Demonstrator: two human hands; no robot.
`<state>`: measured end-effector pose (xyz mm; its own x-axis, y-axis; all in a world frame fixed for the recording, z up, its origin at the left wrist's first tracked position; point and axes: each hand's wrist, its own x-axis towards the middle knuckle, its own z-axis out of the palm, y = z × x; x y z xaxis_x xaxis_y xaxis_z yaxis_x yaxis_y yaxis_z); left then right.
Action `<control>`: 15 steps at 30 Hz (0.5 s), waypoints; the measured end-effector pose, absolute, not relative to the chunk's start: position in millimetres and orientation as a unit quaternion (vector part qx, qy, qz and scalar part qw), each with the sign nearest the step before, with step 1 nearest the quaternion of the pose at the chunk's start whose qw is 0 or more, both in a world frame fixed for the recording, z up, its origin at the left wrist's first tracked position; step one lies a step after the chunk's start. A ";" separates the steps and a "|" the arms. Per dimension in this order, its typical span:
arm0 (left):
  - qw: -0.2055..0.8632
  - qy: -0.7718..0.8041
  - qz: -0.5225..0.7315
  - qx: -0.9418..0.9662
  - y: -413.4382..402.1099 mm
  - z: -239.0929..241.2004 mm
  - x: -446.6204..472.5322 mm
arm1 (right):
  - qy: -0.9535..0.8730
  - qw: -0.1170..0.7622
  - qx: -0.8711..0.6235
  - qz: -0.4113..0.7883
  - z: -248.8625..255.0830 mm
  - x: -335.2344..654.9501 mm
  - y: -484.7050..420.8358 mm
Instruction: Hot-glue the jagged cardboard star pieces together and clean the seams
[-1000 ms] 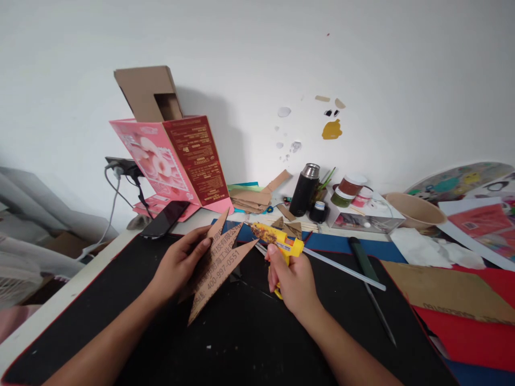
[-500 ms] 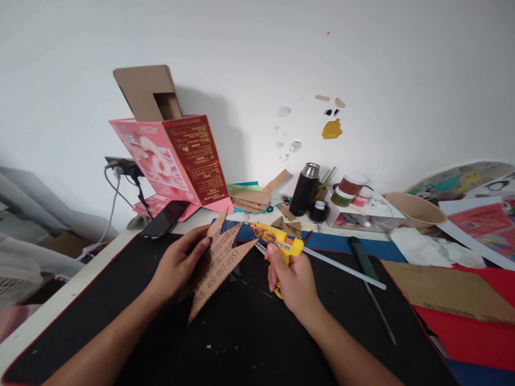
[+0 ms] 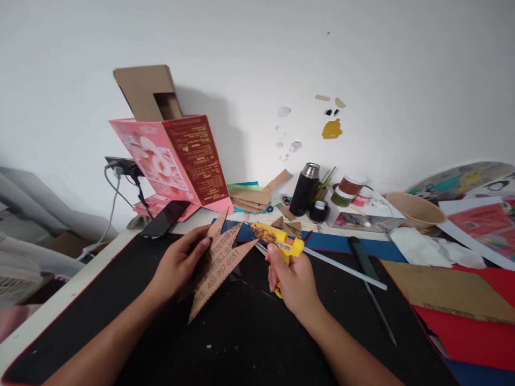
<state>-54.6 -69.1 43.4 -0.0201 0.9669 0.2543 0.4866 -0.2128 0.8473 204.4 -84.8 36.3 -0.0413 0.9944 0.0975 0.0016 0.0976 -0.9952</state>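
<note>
Nothing clear has shifted over the last second; work seems paused. The left hand [image 3: 183, 261] pinches the cardboard piece [image 3: 217, 273] above the black mat [image 3: 241, 346], long axis seven-to-one o'clock, points toward one. The right hand [image 3: 295, 279] clasps the glue gun [image 3: 288, 244], aimed at ten; contact is hard to judge.

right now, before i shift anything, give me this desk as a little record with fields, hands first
left grip: holds a spiky, printed cardboard piece
right grip: wrapped around the handle of a yellow glue gun
gun tip: close to the cardboard's points; contact unclear
glue stick: sticks out of the gun's back end
work surface: black mat
right side of mat: pointed tool with a green handle
left side: phone beside a pink box
near the wall: black bottle, upright
</note>
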 end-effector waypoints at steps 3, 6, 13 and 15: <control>0.273 0.560 0.441 0.646 -68.4 41.4 -55.6 | -0.533 0.513 -0.464 0.487 35.8 204.0 -84.3; 0.272 0.557 0.440 0.650 -67.9 39.5 -56.7 | -0.532 0.514 -0.465 0.487 35.9 203.7 -84.0; 0.265 0.553 0.447 0.651 -67.7 38.9 -56.7 | -0.534 0.511 -0.469 0.483 37.1 203.5 -83.5; 0.265 0.551 0.447 0.653 -67.3 38.6 -56.7 | -0.534 0.511 -0.469 0.483 36.9 203.6 -83.6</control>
<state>-56.7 -67.3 38.6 -0.0074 0.9567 0.2910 0.4831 -0.2514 0.8387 203.6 -83.6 36.9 -0.0384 0.9950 0.0927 0.0076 0.0930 -0.9956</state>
